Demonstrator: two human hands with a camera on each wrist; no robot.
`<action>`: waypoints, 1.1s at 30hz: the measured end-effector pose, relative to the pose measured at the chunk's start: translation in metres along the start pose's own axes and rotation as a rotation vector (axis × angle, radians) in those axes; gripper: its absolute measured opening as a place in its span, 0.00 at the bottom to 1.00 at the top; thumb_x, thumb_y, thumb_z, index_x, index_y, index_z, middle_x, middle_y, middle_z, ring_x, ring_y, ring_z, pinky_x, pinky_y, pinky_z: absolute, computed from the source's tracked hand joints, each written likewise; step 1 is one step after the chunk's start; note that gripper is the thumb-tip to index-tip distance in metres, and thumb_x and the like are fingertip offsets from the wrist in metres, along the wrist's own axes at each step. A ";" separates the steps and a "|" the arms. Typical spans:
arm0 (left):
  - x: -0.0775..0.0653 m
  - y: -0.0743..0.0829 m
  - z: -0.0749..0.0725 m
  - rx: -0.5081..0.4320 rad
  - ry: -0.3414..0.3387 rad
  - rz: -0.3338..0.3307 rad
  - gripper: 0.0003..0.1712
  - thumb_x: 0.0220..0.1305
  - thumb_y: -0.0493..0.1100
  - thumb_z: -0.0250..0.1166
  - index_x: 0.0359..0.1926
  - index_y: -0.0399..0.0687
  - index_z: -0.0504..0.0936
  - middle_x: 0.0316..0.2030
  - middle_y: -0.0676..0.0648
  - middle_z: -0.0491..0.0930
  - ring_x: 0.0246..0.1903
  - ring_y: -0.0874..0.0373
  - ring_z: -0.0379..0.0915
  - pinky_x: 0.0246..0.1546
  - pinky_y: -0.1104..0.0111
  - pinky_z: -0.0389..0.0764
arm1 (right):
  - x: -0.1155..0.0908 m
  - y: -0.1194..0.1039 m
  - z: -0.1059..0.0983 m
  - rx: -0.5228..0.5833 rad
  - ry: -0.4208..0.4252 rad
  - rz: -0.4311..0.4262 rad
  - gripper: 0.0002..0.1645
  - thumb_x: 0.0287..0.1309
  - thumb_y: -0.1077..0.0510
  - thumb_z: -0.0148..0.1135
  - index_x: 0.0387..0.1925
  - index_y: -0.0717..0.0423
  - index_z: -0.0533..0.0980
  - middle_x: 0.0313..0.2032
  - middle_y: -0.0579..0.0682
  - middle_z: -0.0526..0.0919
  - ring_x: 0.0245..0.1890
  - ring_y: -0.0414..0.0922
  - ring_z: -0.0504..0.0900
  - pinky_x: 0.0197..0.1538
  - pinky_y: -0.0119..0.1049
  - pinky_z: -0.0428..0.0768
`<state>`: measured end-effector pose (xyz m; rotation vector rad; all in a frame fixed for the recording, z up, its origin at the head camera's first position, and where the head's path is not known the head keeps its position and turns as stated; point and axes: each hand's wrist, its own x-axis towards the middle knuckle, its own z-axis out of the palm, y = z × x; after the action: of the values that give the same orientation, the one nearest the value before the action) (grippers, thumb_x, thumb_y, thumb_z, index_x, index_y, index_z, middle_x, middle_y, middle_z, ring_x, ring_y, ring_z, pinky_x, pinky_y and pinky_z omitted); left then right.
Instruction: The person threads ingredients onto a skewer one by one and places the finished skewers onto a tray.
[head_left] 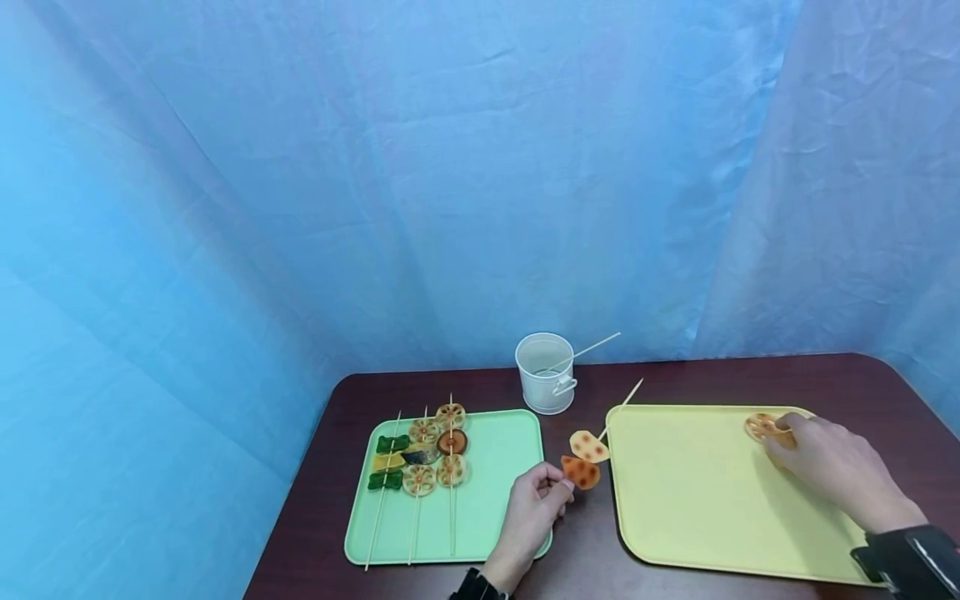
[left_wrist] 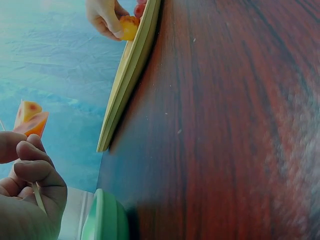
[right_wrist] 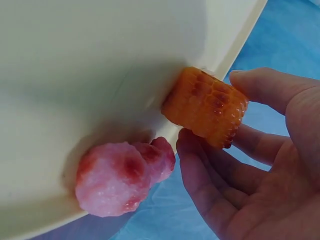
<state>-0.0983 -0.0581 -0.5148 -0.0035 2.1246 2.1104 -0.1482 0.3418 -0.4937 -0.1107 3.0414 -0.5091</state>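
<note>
In my left hand (head_left: 531, 510), finger and thumb pinch a wooden skewer (head_left: 624, 402) just below its food. A pale yellow piece with brown spots (head_left: 588, 447) and an orange spotted piece (head_left: 581, 472) are threaded on it, between the two trays. My right hand (head_left: 836, 471) is over the far right of the yellow tray (head_left: 697, 500). Its thumb and fingers pinch a chunk of corn (right_wrist: 205, 107). Beside them in the right wrist view lie pink, red-marked lumps (right_wrist: 117, 177). From the head, a round brown-marked face (head_left: 761, 426) shows at the fingertips; I cannot tell whether it is the corn's end.
A green tray (head_left: 495, 450) on the left bears several loaded skewers, with lotus slices (head_left: 419, 480), green pieces (head_left: 386, 481) and a mushroom slice (head_left: 452, 442). Behind it stands a small white bucket (head_left: 546, 392) holding a thin stick (head_left: 600, 342). A blue curtain (head_left: 480, 183) hangs behind the dark table.
</note>
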 end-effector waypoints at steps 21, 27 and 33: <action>0.001 0.001 0.001 0.018 -0.008 -0.002 0.04 0.64 0.34 0.65 0.32 0.39 0.79 0.23 0.53 0.79 0.20 0.63 0.69 0.22 0.74 0.69 | -0.004 -0.013 -0.009 0.031 0.098 0.002 0.25 0.64 0.54 0.66 0.49 0.75 0.75 0.34 0.65 0.81 0.30 0.59 0.79 0.28 0.54 0.74; 0.001 0.001 0.001 0.011 -0.008 -0.009 0.04 0.64 0.34 0.65 0.32 0.39 0.79 0.23 0.52 0.79 0.20 0.62 0.69 0.22 0.74 0.69 | -0.006 -0.024 -0.009 0.108 0.151 -0.004 0.29 0.67 0.49 0.66 0.54 0.71 0.77 0.41 0.69 0.82 0.34 0.59 0.79 0.30 0.51 0.72; -0.001 0.001 0.001 -0.001 -0.006 -0.024 0.04 0.64 0.34 0.65 0.32 0.39 0.79 0.23 0.51 0.79 0.21 0.60 0.69 0.22 0.73 0.69 | -0.008 -0.036 -0.004 0.233 0.240 -0.024 0.31 0.69 0.43 0.65 0.58 0.64 0.78 0.47 0.68 0.84 0.39 0.62 0.82 0.32 0.50 0.73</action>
<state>-0.0970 -0.0571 -0.5133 -0.0226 2.1096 2.0949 -0.1383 0.3099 -0.4780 -0.0812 3.1810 -0.9379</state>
